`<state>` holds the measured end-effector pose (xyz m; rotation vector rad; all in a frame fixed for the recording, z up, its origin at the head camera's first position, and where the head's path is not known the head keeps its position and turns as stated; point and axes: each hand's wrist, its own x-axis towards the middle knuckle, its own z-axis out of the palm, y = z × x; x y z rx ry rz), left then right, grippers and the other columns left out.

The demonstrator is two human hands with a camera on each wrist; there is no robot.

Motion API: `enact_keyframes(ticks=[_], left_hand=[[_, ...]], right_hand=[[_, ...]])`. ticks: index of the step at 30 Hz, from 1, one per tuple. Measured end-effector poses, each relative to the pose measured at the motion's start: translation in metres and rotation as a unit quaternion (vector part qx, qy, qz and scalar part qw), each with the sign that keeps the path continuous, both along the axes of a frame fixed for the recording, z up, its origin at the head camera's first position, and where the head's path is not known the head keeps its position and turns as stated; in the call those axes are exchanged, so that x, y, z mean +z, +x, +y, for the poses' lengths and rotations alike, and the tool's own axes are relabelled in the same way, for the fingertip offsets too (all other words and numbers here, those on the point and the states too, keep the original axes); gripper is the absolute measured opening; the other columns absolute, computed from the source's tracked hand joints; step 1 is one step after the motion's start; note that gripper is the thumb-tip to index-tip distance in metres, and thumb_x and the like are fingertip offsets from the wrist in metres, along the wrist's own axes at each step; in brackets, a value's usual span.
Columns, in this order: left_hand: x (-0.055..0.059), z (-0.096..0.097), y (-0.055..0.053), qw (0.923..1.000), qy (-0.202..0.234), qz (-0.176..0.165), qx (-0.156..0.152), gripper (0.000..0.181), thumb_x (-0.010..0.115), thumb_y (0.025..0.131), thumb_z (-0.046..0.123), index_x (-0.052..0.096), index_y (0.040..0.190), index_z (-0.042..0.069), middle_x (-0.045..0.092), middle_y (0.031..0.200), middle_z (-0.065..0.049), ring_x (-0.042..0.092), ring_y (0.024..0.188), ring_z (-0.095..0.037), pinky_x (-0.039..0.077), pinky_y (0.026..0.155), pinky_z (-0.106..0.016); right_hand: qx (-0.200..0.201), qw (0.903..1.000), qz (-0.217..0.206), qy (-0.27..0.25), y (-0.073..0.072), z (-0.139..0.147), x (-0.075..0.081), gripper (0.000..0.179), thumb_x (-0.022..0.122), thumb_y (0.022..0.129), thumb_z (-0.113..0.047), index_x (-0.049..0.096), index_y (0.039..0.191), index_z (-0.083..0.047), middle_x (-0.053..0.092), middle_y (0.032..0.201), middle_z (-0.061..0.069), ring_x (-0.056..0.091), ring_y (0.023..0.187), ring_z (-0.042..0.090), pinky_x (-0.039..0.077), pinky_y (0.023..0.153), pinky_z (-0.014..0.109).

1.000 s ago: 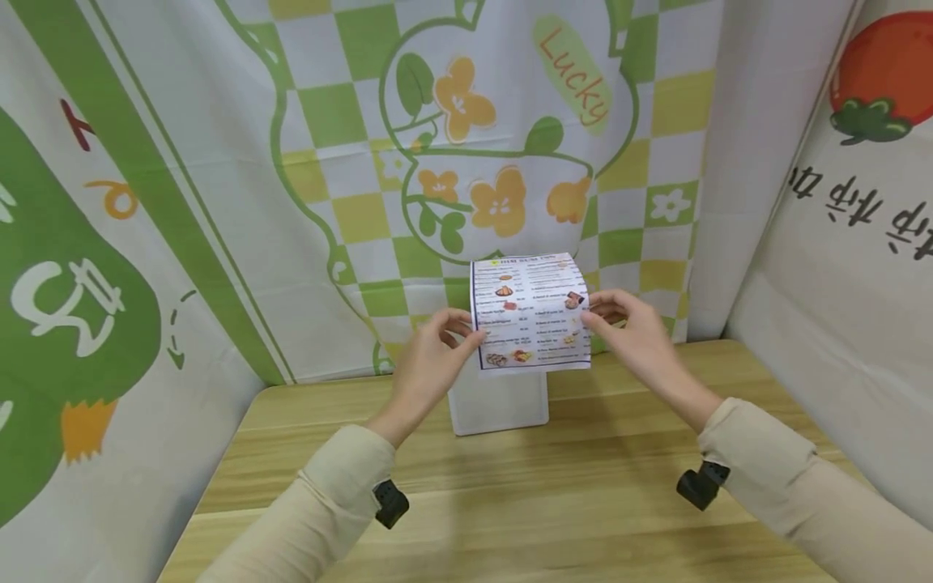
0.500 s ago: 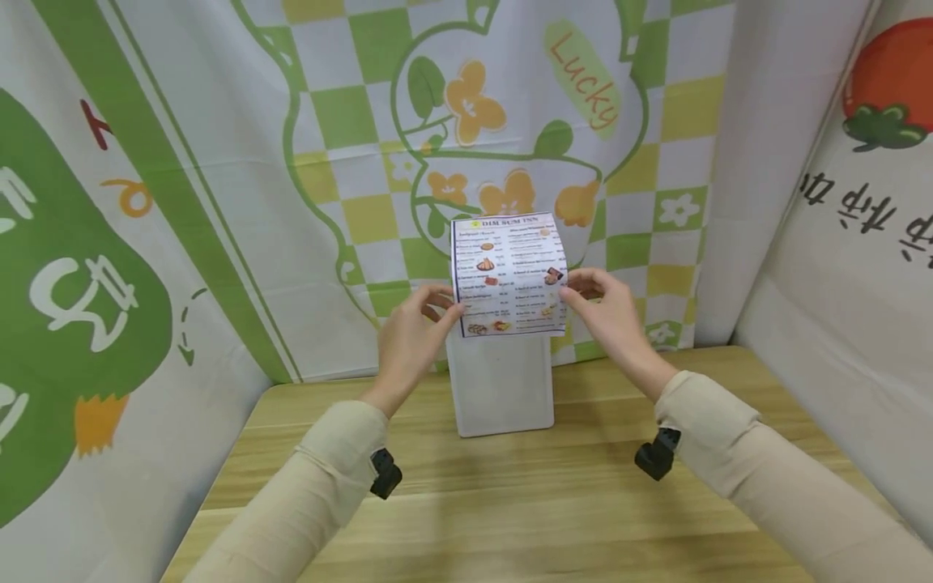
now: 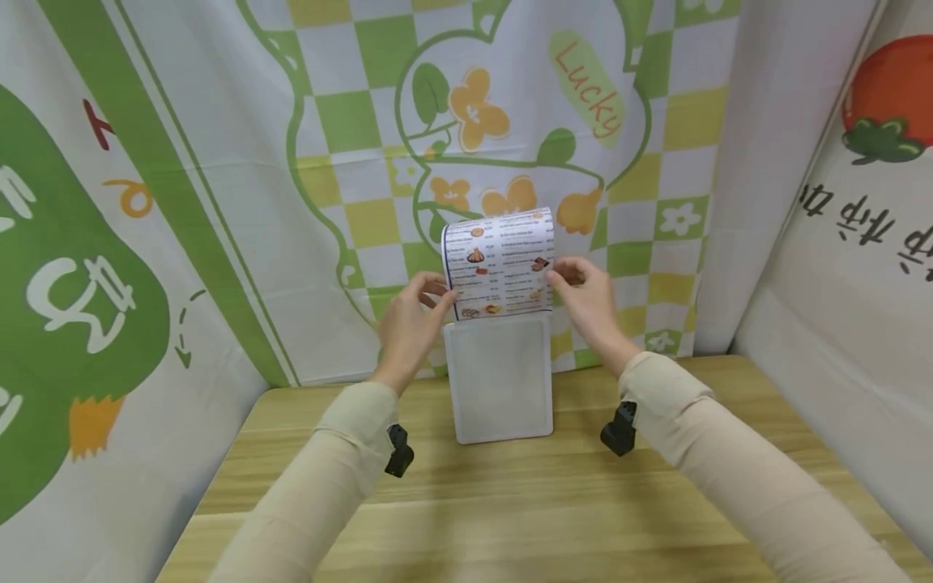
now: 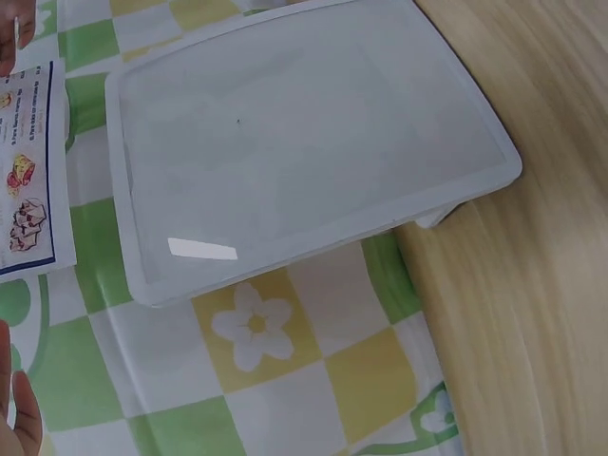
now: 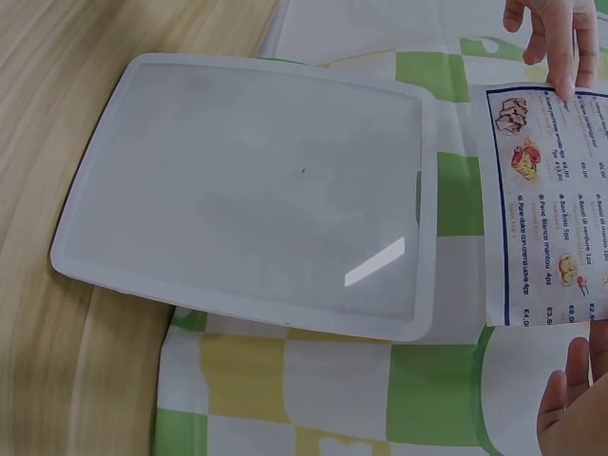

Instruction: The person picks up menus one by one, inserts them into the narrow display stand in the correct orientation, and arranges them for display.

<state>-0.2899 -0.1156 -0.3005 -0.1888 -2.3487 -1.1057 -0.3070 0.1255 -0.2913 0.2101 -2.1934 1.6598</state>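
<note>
A printed menu sheet with food pictures is stretched between my two hands, its upper part curving backward. My left hand pinches the sheet's left edge between thumb and fingers. At the opposite edge, my right hand pinches it the same way. Just below the sheet, a white rounded-corner display stand with a blank clear-fronted panel stands upright on the table. Both wrist views show this stand close up, with the menu's lower edge slightly apart from its top rim.
The wood-grain table spreads in front of the stand. Behind it hangs a green and yellow checkered cloth. Printed white cloth walls enclose the left and right sides. A black wrist camera sits on each sleeve.
Both hands have raised the menu sheet and shifted it left, uncovering the stand's panel beneath. The sheet's top now bends back further, hiding its heading. The head view has shifted slightly.
</note>
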Motion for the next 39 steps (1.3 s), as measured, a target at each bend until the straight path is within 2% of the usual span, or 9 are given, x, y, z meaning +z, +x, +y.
enact_keyframes(ticks=[8,16,23,31,39], left_hand=[[-0.013,-0.003,-0.017,0.9999,-0.004,-0.012,0.009,0.026,0.070,0.093,0.029,0.066,0.115,0.016,0.072,0.106,0.001,0.063,0.086,-0.016,0.046,0.067,-0.032],[-0.021,-0.008,-0.028,0.9998,0.001,-0.015,0.014,0.026,0.070,0.094,0.029,0.065,0.116,0.016,0.072,0.107,0.001,0.064,0.086,-0.017,0.046,0.066,-0.032],[-0.023,-0.009,-0.032,0.9998,0.005,-0.012,0.014,0.026,0.069,0.095,0.029,0.066,0.117,0.016,0.072,0.107,0.002,0.063,0.086,-0.017,0.045,0.062,-0.030],[-0.017,-0.008,-0.035,0.9996,0.007,-0.010,0.024,0.026,0.068,0.094,0.033,0.066,0.115,0.018,0.071,0.106,0.003,0.062,0.086,-0.015,0.045,0.064,-0.031],[-0.023,-0.009,-0.037,0.9997,0.012,-0.005,0.019,0.027,0.070,0.094,0.031,0.066,0.115,0.015,0.072,0.105,0.001,0.064,0.085,-0.017,0.047,0.066,-0.031]], right_hand=[[-0.011,0.9998,0.016,-0.003,-0.015,-0.008,-0.012,0.024,0.065,0.096,-0.009,0.064,0.116,0.004,0.065,0.111,0.018,0.057,0.100,0.024,0.045,0.087,0.030],[-0.009,0.9997,0.019,0.014,-0.022,-0.014,-0.017,0.022,0.064,0.097,-0.010,0.064,0.115,0.003,0.066,0.109,0.017,0.057,0.099,0.026,0.045,0.085,0.032],[-0.017,0.9993,0.023,0.023,-0.028,-0.016,-0.015,0.020,0.064,0.097,-0.011,0.066,0.114,0.001,0.067,0.107,0.015,0.057,0.097,0.024,0.044,0.084,0.030],[-0.030,0.9987,0.032,0.027,-0.034,-0.019,-0.007,0.019,0.064,0.096,-0.010,0.067,0.112,0.001,0.068,0.106,0.016,0.057,0.096,0.024,0.044,0.084,0.031],[-0.029,0.9985,0.025,0.040,-0.038,-0.018,-0.008,0.022,0.065,0.097,-0.011,0.066,0.114,0.001,0.068,0.107,0.017,0.057,0.096,0.025,0.044,0.085,0.031]])
